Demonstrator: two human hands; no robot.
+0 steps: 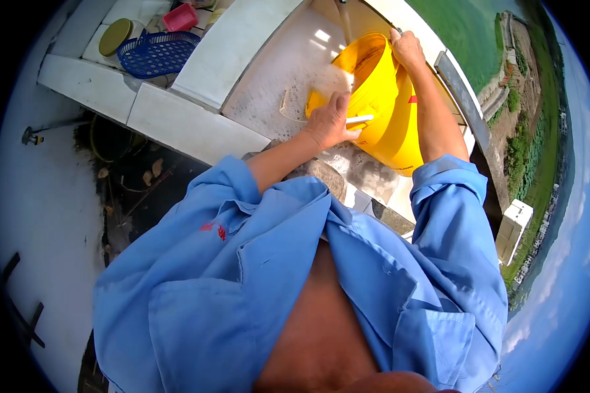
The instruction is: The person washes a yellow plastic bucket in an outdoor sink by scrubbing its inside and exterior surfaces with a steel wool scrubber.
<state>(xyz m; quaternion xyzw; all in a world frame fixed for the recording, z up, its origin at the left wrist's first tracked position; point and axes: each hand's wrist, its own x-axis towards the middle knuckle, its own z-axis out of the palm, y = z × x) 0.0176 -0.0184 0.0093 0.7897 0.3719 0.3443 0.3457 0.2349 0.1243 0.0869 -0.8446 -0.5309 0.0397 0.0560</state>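
A yellow bucket [410, 128] is tilted over a basin [259, 72] of foamy water, its mouth facing up and left. My right hand [408, 51] is closed on the bucket's upper rim at the far side. Against the bucket's near side, my left hand [329, 123] is closed around a white grip [359, 119]. A thin wire curves out beyond that hand over the foam; it looks like the bucket's handle. A smaller yellow part shows just past my left fingers, and I cannot tell if it belongs to the bucket. The bucket's inside bottom is hidden.
White tiled ledges [200, 56] border the basin. A blue basket [157, 54], a pink container [180, 18] and a jar with a gold lid [115, 37] stand at upper left. On the right, a white box [514, 230] sits beyond the wall edge, above green water.
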